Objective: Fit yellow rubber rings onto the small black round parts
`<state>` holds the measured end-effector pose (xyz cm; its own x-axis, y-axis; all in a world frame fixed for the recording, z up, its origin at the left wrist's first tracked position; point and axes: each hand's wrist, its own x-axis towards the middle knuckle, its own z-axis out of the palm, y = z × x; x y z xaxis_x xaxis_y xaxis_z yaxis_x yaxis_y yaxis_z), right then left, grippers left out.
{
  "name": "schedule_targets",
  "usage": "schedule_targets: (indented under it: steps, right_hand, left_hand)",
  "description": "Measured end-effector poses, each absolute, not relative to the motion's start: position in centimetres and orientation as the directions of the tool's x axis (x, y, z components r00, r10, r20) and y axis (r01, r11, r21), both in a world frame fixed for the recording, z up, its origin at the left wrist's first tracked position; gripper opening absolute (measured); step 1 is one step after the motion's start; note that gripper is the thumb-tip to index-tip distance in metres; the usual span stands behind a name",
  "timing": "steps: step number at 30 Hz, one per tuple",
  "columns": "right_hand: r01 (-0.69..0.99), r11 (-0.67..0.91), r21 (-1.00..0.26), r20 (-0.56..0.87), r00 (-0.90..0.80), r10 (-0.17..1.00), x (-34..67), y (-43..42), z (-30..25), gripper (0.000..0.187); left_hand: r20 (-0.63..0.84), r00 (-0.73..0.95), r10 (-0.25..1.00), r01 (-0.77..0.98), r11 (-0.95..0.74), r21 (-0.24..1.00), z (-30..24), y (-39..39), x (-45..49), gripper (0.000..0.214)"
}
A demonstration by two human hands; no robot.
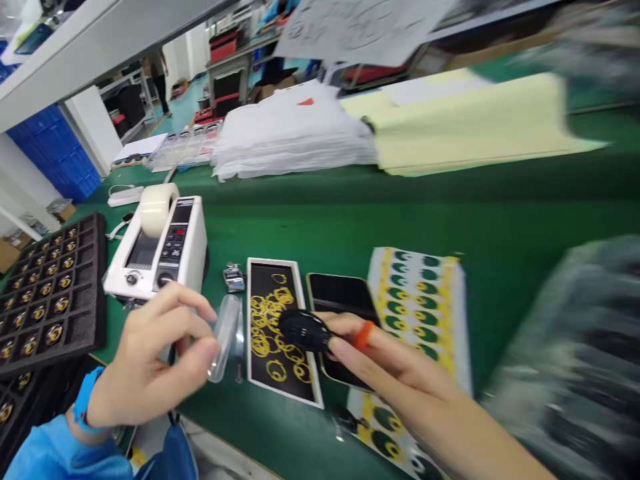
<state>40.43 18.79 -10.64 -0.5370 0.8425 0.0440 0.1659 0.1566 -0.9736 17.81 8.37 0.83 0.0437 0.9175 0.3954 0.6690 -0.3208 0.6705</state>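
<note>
My left hand (153, 357) is low on the left, fingers curled, pinching a strip of clear tape (225, 337) just in front of the white tape dispenser (160, 250). My right hand (385, 363) reaches in from the lower right and holds a small black rounded part (304, 330) at its fingertips; an orange finger cot sits on one finger. The part hovers over a white-rimmed black tray (280, 327) strewn with yellow rings. A dark phone (343, 297) lies just right of that tray.
A black foam tray (47, 293) of small round parts sits at the left. A yellow-and-green sticker sheet (425, 300) lies to the right of the phone. Stacks of white bags (295, 137) and yellow sheets (475, 127) fill the back of the green bench. Blurred dark material (575, 373) is at right.
</note>
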Motion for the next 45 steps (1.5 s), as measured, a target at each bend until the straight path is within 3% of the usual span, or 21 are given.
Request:
schedule_targets:
  steps: [3, 5, 9, 15, 25, 32, 39, 45]
  right_hand:
    - [0.076, -0.067, -0.995, -0.098, -0.544, 0.833, 40.2, 18.9, -10.4, 0.046]
    - [-0.015, -0.147, -0.989, -0.112, -0.574, 0.811, 39.8, 18.9, -10.3, 0.046]
    - [-0.133, -0.18, -0.975, -0.051, -0.652, 0.756, 39.3, 19.1, -10.0, 0.043]
    - [-0.144, -0.215, -0.966, -0.057, -0.692, 0.719, 39.4, 19.1, -9.5, 0.043]
    - [-0.149, -0.243, -0.959, -0.068, -0.708, 0.703, 39.6, 18.9, -8.8, 0.041]
    - [-0.153, -0.18, -0.972, -0.028, -0.682, 0.731, 39.4, 18.8, -9.3, 0.042]
    - [0.019, -0.034, -0.999, -0.038, -0.631, 0.775, 39.4, 18.6, -9.3, 0.051]
    - [-0.018, -0.05, -0.999, -0.029, -0.592, 0.805, 39.7, 19.0, -9.4, 0.052]
  left_hand:
    - [0.223, 0.183, 0.957, 0.473, -0.285, 0.834, -0.8, 10.6, 19.8, 0.018]
    - [0.126, 0.193, 0.973, 0.428, -0.199, 0.881, -2.5, 12.1, 20.8, 0.022]
    - [0.04, 0.181, 0.983, 0.441, -0.117, 0.89, -4.9, 13.9, 21.2, 0.025]
    - [0.018, 0.206, 0.978, 0.411, -0.104, 0.906, -5.5, 14.0, 20.4, 0.025]
    - [0.022, 0.202, 0.979, 0.411, -0.105, 0.906, -5.9, 14.1, 20.5, 0.025]
    - [0.045, 0.173, 0.984, 0.427, -0.116, 0.897, -6.0, 14.0, 20.8, 0.024]
    - [0.18, 0.071, 0.981, 0.603, -0.186, 0.776, -6.8, 13.8, 21.5, 0.025]
    - [0.284, -0.006, 0.959, 0.672, -0.206, 0.711, -6.7, 14.1, 20.6, 0.019]
